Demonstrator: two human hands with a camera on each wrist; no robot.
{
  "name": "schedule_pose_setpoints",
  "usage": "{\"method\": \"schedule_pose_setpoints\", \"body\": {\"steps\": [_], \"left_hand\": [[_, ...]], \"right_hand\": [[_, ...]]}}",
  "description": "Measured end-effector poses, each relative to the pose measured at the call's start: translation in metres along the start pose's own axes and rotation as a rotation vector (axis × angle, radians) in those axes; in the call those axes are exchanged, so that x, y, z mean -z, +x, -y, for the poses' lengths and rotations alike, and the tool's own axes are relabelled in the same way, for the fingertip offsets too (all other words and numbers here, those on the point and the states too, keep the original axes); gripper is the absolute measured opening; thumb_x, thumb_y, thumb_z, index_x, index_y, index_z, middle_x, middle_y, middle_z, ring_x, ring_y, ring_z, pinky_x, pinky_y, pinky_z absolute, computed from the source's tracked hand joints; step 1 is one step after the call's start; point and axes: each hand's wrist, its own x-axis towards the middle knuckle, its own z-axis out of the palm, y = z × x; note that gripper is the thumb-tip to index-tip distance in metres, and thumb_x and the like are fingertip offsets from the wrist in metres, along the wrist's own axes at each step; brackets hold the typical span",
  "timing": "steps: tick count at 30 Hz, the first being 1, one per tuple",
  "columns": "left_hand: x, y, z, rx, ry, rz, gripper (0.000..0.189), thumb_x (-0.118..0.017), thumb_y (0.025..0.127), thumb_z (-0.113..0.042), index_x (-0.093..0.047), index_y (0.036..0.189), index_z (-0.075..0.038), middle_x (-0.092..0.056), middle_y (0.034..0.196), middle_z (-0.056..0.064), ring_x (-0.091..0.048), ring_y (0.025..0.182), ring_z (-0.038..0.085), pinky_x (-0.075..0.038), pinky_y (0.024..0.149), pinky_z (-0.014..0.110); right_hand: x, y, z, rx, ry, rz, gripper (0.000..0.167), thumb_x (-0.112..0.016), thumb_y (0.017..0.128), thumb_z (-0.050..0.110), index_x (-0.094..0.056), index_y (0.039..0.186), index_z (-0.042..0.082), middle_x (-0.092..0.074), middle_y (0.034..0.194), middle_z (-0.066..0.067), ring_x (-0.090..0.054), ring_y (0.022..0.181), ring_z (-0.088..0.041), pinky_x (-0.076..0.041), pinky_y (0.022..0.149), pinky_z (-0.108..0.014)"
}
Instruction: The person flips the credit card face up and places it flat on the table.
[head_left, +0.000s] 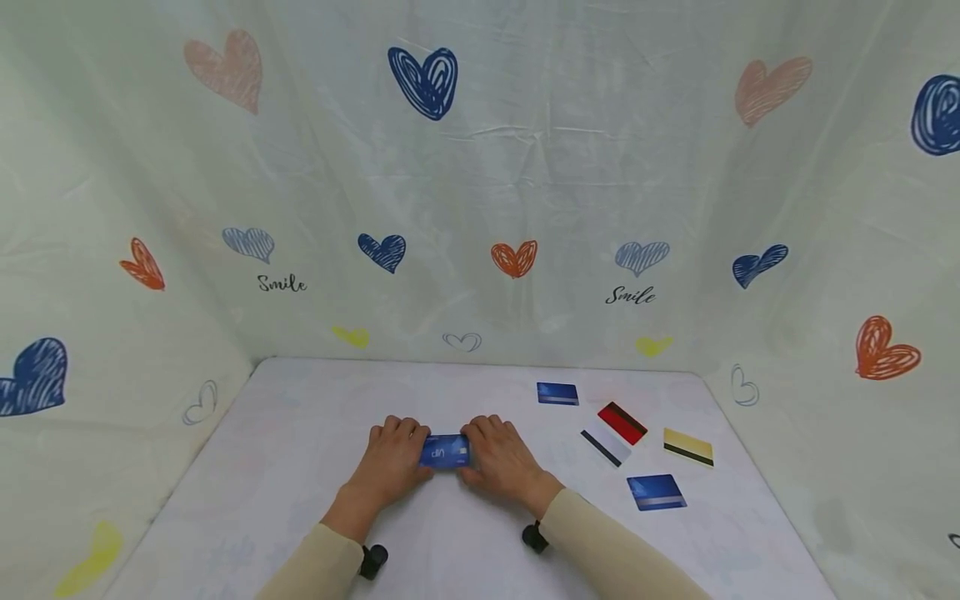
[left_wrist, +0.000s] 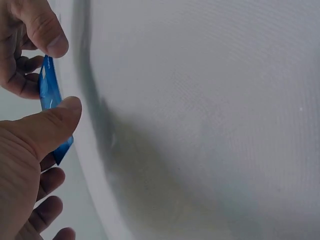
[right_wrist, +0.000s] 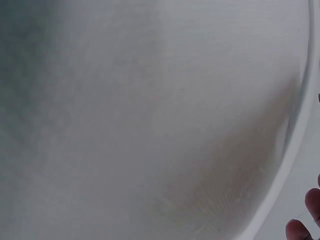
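Observation:
A blue plastic card [head_left: 445, 451] with VIP lettering and a small gold chip is held up over the white table. My left hand [head_left: 392, 463] pinches one short end, and my right hand [head_left: 501, 460] pinches the other. In the left wrist view the card [left_wrist: 50, 90] is seen nearly edge-on. There the left thumb [left_wrist: 55, 120] lies across its near part, while the right thumb [left_wrist: 46, 32] is at the far end. Only a few fingertips [right_wrist: 298, 230] show at the edge of the right wrist view, with the card out of sight.
Right of the hands, several cards lie on the white table [head_left: 300, 417]: a blue card [head_left: 557, 393] at the back, a red card [head_left: 622, 423] against a white card [head_left: 606, 442], a yellow card [head_left: 688, 447] and another blue card [head_left: 657, 492]. A heart-printed curtain surrounds the table.

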Motion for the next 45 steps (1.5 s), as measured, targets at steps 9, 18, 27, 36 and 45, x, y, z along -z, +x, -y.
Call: {"method": "schedule_pose_setpoints", "body": {"steps": [9, 18, 27, 36, 45], "left_hand": [[-0.006, 0.001, 0.003, -0.003, -0.016, 0.026, 0.063, -0.091, 0.083, -0.038, -0.066, 0.131, -0.005, -0.066, 0.123, 0.013, -0.055, 0.115, 0.034, -0.047, 0.095, 0.055], [-0.006, 0.002, 0.002, 0.001, -0.019, 0.045, 0.065, -0.09, 0.084, -0.038, -0.066, 0.134, -0.004, -0.066, 0.124, 0.014, -0.055, 0.115, 0.035, -0.048, 0.095, 0.056], [-0.011, -0.008, -0.009, -0.002, -0.082, 0.074, 0.06, -0.086, 0.088, -0.034, -0.066, 0.132, 0.001, -0.066, 0.128, 0.017, -0.057, 0.122, 0.037, -0.051, 0.104, 0.056], [-0.011, -0.023, -0.022, -0.078, -0.132, 0.144, 0.064, -0.078, 0.096, -0.037, -0.059, 0.14, 0.005, -0.06, 0.144, 0.021, -0.055, 0.137, 0.039, -0.048, 0.112, 0.053], [-0.014, -0.027, -0.016, -0.026, -0.133, 0.256, 0.079, -0.068, 0.099, -0.052, -0.052, 0.15, 0.005, -0.048, 0.159, 0.024, -0.042, 0.151, 0.043, -0.036, 0.12, 0.064]], "right_hand": [[-0.005, 0.007, 0.001, -0.011, -0.038, 0.104, 0.058, -0.074, 0.095, 0.05, -0.061, 0.138, 0.013, -0.062, 0.131, -0.002, -0.056, 0.114, -0.018, -0.05, 0.097, -0.035], [-0.008, 0.007, 0.002, -0.036, -0.028, 0.138, 0.058, -0.072, 0.097, 0.051, -0.06, 0.141, 0.014, -0.062, 0.134, -0.002, -0.057, 0.115, -0.019, -0.051, 0.097, -0.037], [-0.008, -0.003, 0.005, -0.048, -0.032, 0.17, 0.058, -0.069, 0.1, 0.047, -0.058, 0.145, 0.012, -0.063, 0.141, -0.003, -0.059, 0.125, -0.022, -0.052, 0.103, -0.041], [0.0, -0.018, 0.013, 0.033, -0.038, 0.262, 0.06, -0.064, 0.104, 0.044, -0.053, 0.154, 0.012, -0.054, 0.158, -0.002, -0.051, 0.146, -0.022, -0.045, 0.118, -0.049], [-0.001, -0.014, 0.022, 0.066, -0.054, 0.328, 0.063, -0.054, 0.108, 0.049, -0.047, 0.159, 0.014, -0.044, 0.167, -0.001, -0.039, 0.156, -0.021, -0.036, 0.123, -0.056]]}}
